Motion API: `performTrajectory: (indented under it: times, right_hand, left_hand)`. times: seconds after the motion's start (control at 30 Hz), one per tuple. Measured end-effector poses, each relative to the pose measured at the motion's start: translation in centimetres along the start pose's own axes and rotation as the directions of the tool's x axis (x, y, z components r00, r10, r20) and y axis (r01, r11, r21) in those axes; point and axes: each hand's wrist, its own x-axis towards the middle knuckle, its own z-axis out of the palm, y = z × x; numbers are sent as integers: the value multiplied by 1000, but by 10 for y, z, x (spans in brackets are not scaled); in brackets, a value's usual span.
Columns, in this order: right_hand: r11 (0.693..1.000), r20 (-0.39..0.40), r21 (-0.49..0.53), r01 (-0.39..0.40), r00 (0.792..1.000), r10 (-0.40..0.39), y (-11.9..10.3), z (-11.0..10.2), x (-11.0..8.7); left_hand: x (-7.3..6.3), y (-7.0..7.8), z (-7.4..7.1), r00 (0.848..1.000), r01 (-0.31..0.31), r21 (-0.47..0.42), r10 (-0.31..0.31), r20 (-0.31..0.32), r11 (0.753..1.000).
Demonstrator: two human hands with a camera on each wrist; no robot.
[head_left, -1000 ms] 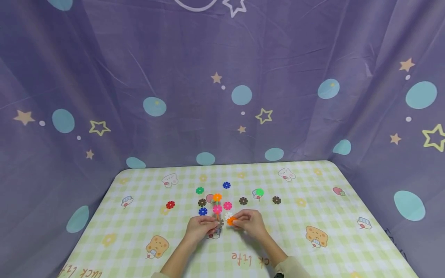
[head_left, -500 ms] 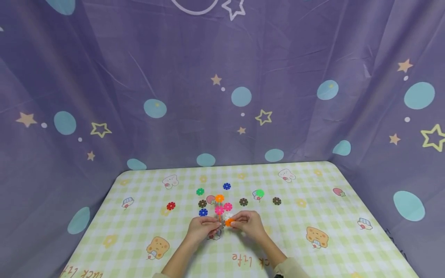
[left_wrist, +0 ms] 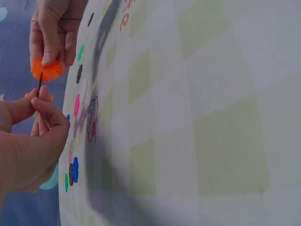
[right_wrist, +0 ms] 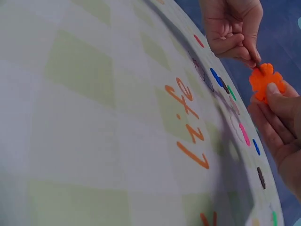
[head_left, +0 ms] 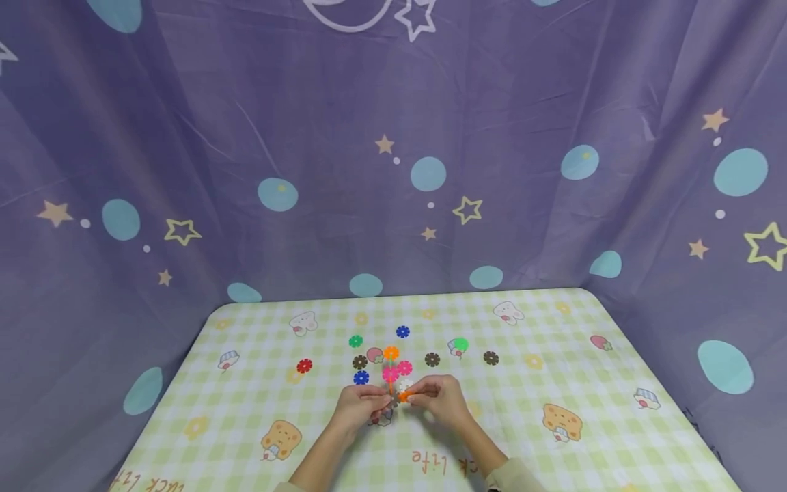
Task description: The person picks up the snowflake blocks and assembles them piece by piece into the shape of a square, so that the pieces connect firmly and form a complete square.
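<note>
A big purple curtain point(head_left: 344, 89) w/ stars & blue dots hangs at the far side. In front is the worktop point(head_left: 492, 410), w/ a green & white checked cloth. Above its near part are two hands. The L hand point(head_left: 361, 411), on the left, has its fingers pinched on a brown disc point(left_wrist: 39, 87). The R hand point(head_left: 441, 400), on the right, has its fingers pinched on an orange disc point(right_wrist: 264, 84). Both discs touch btwn the hands; can't tell if one is pushed into the other. A little disc chain point(head_left: 390, 374), pink & orange mostly, goes from the L hand's fingertips to the far side. Loose discs lie about. Left: a red disc point(head_left: 304, 366), a green disc point(head_left: 356, 341), a dark disc point(head_left: 359, 362) & a blue disc point(head_left: 361, 378). Right: a pink disc point(head_left: 405, 367), a light green disc point(head_left: 461, 344) & a white disc point(head_left: 406, 385) right by the R hand.
</note>
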Motion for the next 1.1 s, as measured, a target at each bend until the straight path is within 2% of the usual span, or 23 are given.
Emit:
performTrajectory:
  times: [0.17, 0.43, 0.67, 0.9, 1.1]
  right_hand:
    - [999, -10, -24, 27, 1000, -27, -4, -1, 0]
    - [994, -27, -96, 58, 998, -61, -6, 2, -1]
    - [994, -25, -102, 42, 999, -44, -7, 2, -4]
    - [994, -30, -102, 30, 999, -33, -37, 4, -14]
    - [991, -64, -107, 79, 994, -86, -13, 8, -9]
  left_hand:
    - [-1, 2, 2, 1000, -5, -9, 5, -4, 1000]
    - [-5, 7, 6, 998, -9, 58, 13, -63, 998]
    - [-4, 3, 0, 1000, -21, 8, 21, -13, 1000]
    - [-3, 1, -3, 1000, 3, -9, -3, 14, 1000]
    - [-4, 2, -3, 999, 35, -12, -35, 12, 999]
